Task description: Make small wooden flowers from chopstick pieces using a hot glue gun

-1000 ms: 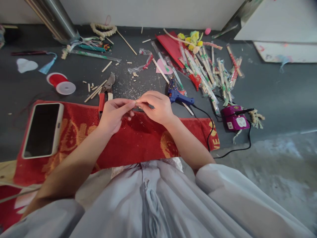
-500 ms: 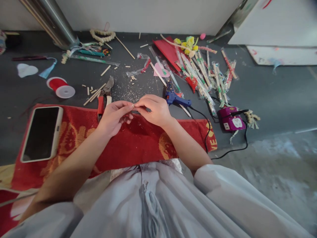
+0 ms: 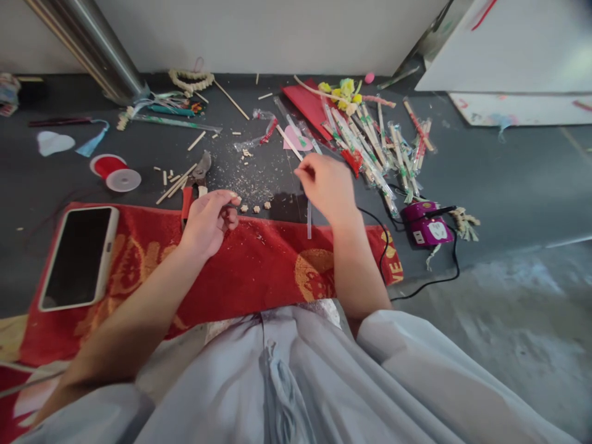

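My left hand (image 3: pixel 210 222) is closed in a pinch on a small pale wooden piece (image 3: pixel 236 198) above the towel's far edge. Three similar little pieces (image 3: pixel 256 209) sit in a row just right of those fingertips. My right hand (image 3: pixel 328 188) is curled over the spot of the blue glue gun, whose body it hides. Out from under that hand come a clear glue stick (image 3: pixel 309 222) and a black cord (image 3: pixel 377 217). Pliers-like cutters (image 3: pixel 200 176) with red and white handles lie behind my left hand, partly covered by it.
A red towel (image 3: pixel 259 271) covers the table's front, with a phone (image 3: pixel 79 256) on its left. Red thread on a spool (image 3: pixel 115 172), thin sticks (image 3: pixel 178 184) and crumbs lie beyond. Wrapped chopsticks (image 3: pixel 358 145) and a purple power block (image 3: pixel 428 223) are at right.
My hands have come apart. The right one has moved right and away from me onto the glue gun, while the left keeps its pinch. The row of little pieces has come into view.
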Demonstrator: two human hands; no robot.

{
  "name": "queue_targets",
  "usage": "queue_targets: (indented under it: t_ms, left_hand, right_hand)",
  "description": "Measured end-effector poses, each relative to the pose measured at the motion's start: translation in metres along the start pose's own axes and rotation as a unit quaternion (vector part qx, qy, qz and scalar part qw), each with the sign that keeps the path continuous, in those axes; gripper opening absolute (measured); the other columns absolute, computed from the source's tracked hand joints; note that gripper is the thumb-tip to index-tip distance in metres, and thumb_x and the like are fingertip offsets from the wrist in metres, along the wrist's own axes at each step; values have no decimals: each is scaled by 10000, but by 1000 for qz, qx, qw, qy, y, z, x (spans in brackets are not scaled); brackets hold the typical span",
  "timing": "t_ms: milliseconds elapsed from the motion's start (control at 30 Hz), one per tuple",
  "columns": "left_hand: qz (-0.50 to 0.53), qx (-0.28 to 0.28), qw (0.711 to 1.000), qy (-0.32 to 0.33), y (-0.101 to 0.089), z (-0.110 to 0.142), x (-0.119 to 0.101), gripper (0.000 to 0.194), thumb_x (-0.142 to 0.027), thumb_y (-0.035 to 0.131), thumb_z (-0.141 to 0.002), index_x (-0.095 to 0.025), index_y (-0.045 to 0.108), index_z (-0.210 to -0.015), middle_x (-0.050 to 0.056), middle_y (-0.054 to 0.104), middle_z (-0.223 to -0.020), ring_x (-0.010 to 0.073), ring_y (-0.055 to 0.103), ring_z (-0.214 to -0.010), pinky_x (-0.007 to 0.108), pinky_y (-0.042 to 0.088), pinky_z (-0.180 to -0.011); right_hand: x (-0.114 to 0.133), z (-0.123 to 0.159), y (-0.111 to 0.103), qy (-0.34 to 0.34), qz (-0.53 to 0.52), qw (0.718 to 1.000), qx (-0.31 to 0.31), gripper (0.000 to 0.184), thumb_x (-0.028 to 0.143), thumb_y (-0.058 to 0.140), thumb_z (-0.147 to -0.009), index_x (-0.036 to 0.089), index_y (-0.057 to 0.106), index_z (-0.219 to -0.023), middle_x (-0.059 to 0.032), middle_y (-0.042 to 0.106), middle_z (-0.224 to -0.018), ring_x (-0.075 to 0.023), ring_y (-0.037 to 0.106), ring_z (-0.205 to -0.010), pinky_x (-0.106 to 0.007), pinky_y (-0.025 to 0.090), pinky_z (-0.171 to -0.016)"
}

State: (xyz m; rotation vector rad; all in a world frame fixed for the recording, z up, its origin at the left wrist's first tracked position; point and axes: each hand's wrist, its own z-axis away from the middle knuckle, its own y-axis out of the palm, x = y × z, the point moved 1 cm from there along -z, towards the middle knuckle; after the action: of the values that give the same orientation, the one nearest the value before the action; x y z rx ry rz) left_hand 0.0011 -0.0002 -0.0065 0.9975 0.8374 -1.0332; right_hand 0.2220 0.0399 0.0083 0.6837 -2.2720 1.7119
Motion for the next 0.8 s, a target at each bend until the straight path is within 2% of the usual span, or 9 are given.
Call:
queue_targets:
  t_ms: [100, 200, 267, 367, 567, 800]
  left_hand:
    - [-10, 12, 1000, 6, 0, 0, 3, 52, -211, 615, -689, -163, 599, -676, 6, 581, -696, 49, 454, -453, 188, 350, -379]
    - [-23, 23, 999, 5, 0, 0, 5, 69, -232, 618, -688, -169, 592, -683, 3, 579, -690, 49, 450, -453, 186, 354, -385]
    - [-22, 24, 999, 1, 1, 0, 5, 68, -231, 618, -688, -168, 591, -684, 2, 579, -687, 49, 449, -452, 184, 353, -385]
    - [-12, 21, 1000, -6, 2, -1, 4, 48, -201, 612, -696, -164, 590, -675, 1, 580, -680, 50, 454, -449, 185, 350, -383]
    - [-2, 25, 1000, -14, 3, 1, 3, 42, -175, 610, -700, -155, 593, -668, -2, 581, -664, 52, 456, -443, 186, 350, -383]
    - [-13, 40, 999, -8, 1, -1, 6, 80, -223, 627, -691, -168, 570, -704, -12, 582, -682, 47, 455, -447, 180, 355, -390]
  right_hand:
    - [-26, 0, -17, 62, 47, 997, 24, 234, 76, 558, -820, 193, 687, -975, -78, 722, -924, -236, 645, -905, -389, 481, -866]
    - [-46, 5, -21, 111, 122, 981, 99, 369, 94, 636, -745, 160, 690, -1104, -126, 715, -1011, -300, 638, -1013, -442, 485, -914]
    - [-51, 7, -18, 107, 141, 974, 144, 438, 119, 679, -722, 148, 682, -1159, -146, 715, -1071, -314, 646, -1028, -445, 499, -911]
    - [-51, 6, -14, 86, 150, 969, 175, 417, 139, 703, -721, 127, 698, -1138, -158, 733, -1077, -325, 668, -1028, -444, 514, -907]
    - [-47, 1, -17, 99, 111, 976, 158, 320, 203, 682, -779, 127, 706, -1089, -158, 736, -1100, -331, 680, -1036, -448, 512, -905]
    - [-57, -6, -13, 146, 6, 987, 69, 285, 281, 574, -880, 164, 637, -1133, -121, 717, -1076, -292, 664, -1029, -420, 510, -886]
